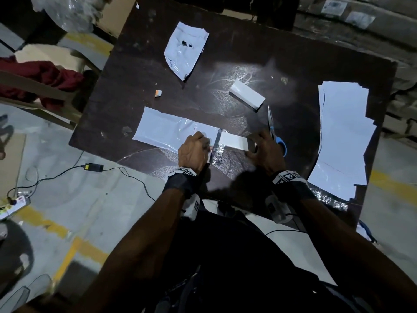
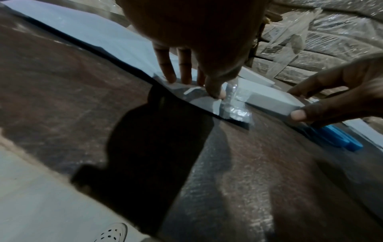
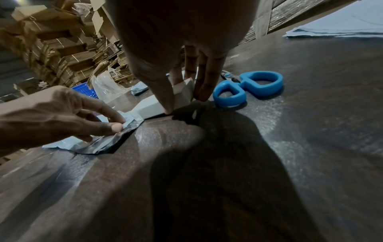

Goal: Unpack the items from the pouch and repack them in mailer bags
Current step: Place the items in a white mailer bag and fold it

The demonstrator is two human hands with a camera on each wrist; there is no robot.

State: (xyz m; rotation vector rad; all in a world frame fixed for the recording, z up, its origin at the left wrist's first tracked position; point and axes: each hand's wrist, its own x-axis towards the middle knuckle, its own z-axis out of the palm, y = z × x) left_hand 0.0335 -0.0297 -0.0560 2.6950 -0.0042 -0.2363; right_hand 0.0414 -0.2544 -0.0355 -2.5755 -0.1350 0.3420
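A white mailer bag [image 1: 171, 132] lies flat on the dark table, mouth to the right, with its silvery flap [image 1: 217, 147] turned open. My left hand [image 1: 208, 146] pinches the upper layer of the mouth between thumb and forefinger, as the right wrist view shows [image 3: 119, 122]. A white box [image 1: 233, 142] lies with its left end at the mouth. My right hand [image 1: 251, 147] grips its right end, thumb on the near side and fingers on the far side [image 3: 182, 101]. A second white box [image 1: 247, 96] lies farther back. The torn white pouch [image 1: 185, 49] sits at the far side.
Blue-handled scissors [image 1: 279, 141] lie just right of my right hand. A stack of white mailer bags [image 1: 343, 132] covers the table's right edge. A small orange-and-white scrap [image 1: 158, 93] lies left of centre. A chair with red cloth [image 1: 45, 80] stands at the left.
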